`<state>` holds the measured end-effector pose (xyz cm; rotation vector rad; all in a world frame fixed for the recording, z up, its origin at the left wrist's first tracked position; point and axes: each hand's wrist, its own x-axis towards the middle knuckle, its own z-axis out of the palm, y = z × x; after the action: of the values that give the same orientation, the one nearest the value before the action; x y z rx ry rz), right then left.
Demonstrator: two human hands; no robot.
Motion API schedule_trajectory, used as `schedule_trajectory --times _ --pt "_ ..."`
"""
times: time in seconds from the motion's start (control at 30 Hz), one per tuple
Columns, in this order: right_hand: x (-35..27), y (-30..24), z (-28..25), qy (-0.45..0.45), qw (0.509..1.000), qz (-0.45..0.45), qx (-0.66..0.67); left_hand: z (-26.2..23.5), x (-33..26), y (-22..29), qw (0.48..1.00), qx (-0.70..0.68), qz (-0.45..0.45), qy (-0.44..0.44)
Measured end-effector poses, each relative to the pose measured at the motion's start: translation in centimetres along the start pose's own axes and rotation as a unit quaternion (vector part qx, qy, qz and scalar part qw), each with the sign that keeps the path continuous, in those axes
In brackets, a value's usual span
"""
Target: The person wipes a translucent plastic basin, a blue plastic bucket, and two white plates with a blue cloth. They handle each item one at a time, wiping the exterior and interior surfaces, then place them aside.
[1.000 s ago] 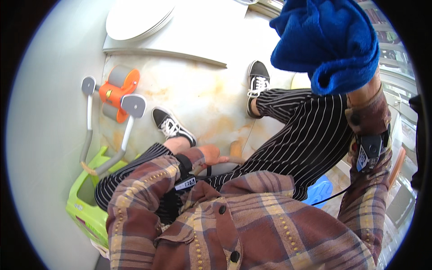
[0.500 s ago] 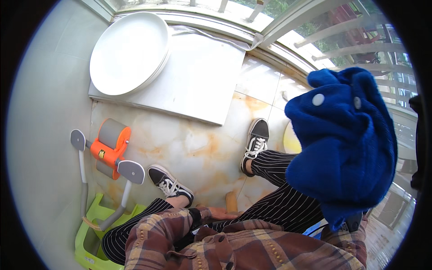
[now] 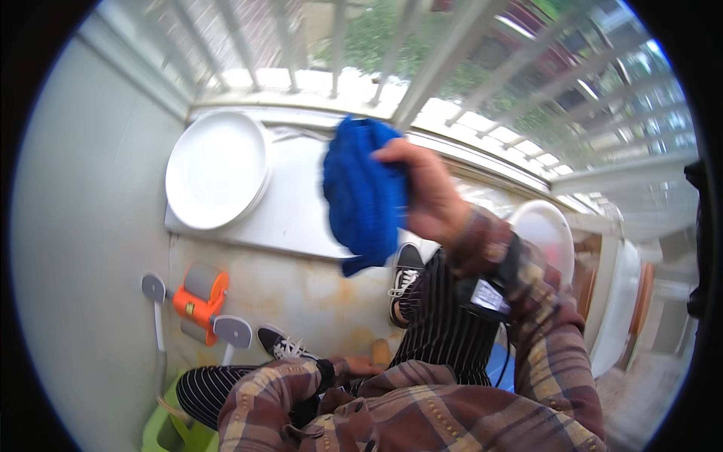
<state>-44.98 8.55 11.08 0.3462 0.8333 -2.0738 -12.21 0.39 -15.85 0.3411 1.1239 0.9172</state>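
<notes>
My right hand (image 3: 429, 188) is raised in front of me, closed around a bunched blue plush cloth (image 3: 361, 192). The thumb presses on its near face, while the cloth's lower end hangs loose above the edge of a white board (image 3: 301, 233). On that board's left side rests a stack of white plates (image 3: 218, 169). Low down by my lap, my left hand (image 3: 360, 367) lies stretched out against my leg with nothing seen in it; its fingers partly show. A tan, rounded wooden-looking piece (image 3: 381, 352) is beside its fingertips.
An orange exercise roller (image 3: 199, 301) with grey wheels and padded arms stands at the left wall, near a green plastic stool (image 3: 162, 426). A railed window (image 3: 361, 53) runs behind the board. A round white basin (image 3: 544, 233) is at the right.
My right hand has swung the blue cloth from the right side toward the middle, over the board. The view has tilted up toward the window. My left hand stays low by my leg.
</notes>
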Motion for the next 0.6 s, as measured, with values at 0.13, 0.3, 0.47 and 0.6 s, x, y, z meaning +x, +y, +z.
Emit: schedule_trajectory --times 0.13,0.3,0.47,0.6 --pt "-0.3 0.9 0.2 -0.084 0.995 -0.044 0.011 -0.8 3.2 -3.9 0.995 0.091 -0.030 0.009" --pt "-1.6 -0.4 -1.0 -0.104 0.986 -0.113 0.060 -3.5 -0.1 -1.3 0.945 0.285 0.064 0.149" --pt "-2.5 -1.9 -3.1 -0.105 0.976 -0.190 0.039 -5.9 -14.3 14.4 0.846 0.104 0.157 0.498" --pt "-2.5 -2.7 -3.6 -0.071 0.972 -0.222 0.041 2.5 -25.9 24.6 0.573 -0.018 0.505 0.644"
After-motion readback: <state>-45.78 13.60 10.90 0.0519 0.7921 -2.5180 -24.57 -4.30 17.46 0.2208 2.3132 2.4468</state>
